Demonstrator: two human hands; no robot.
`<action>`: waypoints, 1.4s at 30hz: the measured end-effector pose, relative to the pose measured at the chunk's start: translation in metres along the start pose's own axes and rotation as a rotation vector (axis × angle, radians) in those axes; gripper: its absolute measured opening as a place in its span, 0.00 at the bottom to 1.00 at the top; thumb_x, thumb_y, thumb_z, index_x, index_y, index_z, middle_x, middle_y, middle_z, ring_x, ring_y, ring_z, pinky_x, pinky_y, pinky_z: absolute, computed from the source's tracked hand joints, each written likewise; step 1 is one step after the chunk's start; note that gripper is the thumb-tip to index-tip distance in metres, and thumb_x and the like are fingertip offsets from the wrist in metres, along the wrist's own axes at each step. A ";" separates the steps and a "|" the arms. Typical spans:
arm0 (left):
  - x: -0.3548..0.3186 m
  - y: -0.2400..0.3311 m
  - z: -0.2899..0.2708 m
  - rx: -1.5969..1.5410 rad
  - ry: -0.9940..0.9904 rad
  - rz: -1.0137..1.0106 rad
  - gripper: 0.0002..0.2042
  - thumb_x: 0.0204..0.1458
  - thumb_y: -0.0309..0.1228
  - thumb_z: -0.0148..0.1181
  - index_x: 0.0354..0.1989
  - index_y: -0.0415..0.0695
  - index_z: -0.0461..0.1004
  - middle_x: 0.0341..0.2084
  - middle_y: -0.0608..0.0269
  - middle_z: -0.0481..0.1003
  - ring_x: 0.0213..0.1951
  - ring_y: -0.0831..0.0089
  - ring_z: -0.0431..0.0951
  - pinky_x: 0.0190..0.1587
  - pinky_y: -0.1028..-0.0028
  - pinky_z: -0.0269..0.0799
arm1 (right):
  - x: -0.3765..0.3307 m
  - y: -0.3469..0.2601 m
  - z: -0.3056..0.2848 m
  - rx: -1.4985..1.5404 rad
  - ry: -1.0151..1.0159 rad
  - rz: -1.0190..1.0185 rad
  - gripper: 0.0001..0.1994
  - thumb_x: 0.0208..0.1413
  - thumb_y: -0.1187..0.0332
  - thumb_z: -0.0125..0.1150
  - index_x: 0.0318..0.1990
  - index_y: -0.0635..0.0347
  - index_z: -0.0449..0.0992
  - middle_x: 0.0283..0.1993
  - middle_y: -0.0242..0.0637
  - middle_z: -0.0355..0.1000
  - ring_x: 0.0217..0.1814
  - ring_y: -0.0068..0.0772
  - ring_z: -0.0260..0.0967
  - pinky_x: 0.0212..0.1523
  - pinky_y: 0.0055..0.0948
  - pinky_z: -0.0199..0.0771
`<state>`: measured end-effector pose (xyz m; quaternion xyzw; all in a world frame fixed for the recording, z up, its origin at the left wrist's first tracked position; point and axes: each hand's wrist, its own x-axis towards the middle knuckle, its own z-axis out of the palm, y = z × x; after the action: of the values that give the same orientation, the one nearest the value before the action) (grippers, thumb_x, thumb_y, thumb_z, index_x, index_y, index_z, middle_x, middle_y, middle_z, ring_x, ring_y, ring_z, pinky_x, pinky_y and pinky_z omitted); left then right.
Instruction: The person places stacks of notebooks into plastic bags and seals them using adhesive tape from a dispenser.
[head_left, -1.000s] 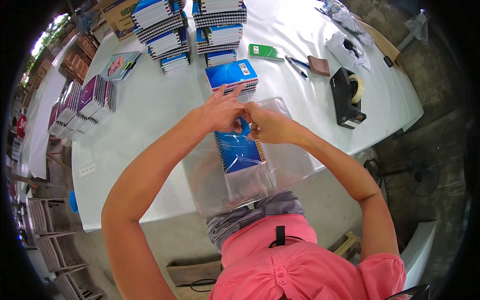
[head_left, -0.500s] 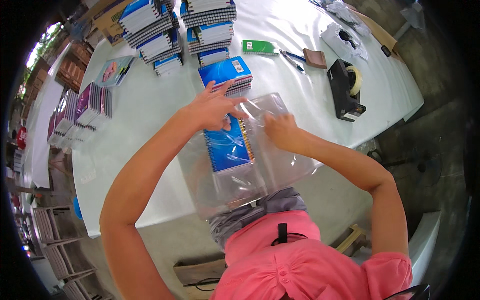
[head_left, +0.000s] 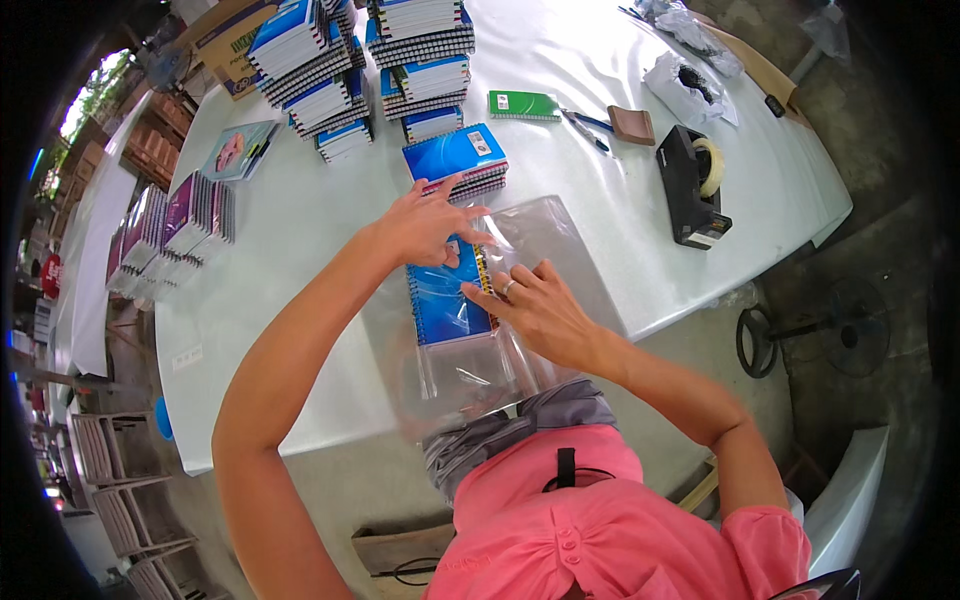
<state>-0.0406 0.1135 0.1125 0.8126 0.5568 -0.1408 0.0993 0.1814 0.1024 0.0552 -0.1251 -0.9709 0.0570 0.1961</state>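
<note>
Bright, even daylight, soft and diffuse. White table (head_left: 300,230) runs near blown-out toward the top, little surface detail there. Shadows weak: faint ones under the hands and beside the tape dispenser (head_left: 692,185). Clear plastic bag (head_left: 545,250) throws patchy glare, hazing what's under it. Heavy fisheye: table edges bow, black vignette rings the frame. Centre is sharp; far left rim is smeared with colour fringing and overexposed greenery (head_left: 90,95). No obvious motion blur.
</note>
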 end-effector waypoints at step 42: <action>-0.114 0.078 0.047 -0.989 1.274 -0.144 0.51 0.33 0.37 0.77 0.69 0.48 0.52 0.63 0.52 0.62 0.65 0.56 0.59 0.66 0.57 0.55 | 0.017 0.028 0.008 1.194 0.093 0.113 0.44 0.41 0.71 0.75 0.64 0.55 0.51 0.67 0.39 0.52 0.73 0.37 0.48 0.72 0.44 0.48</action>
<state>-0.0122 -0.0294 0.1079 0.5610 0.5551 0.6057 0.1016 0.1691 0.1331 0.0498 -0.0471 -0.7532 0.5973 0.2715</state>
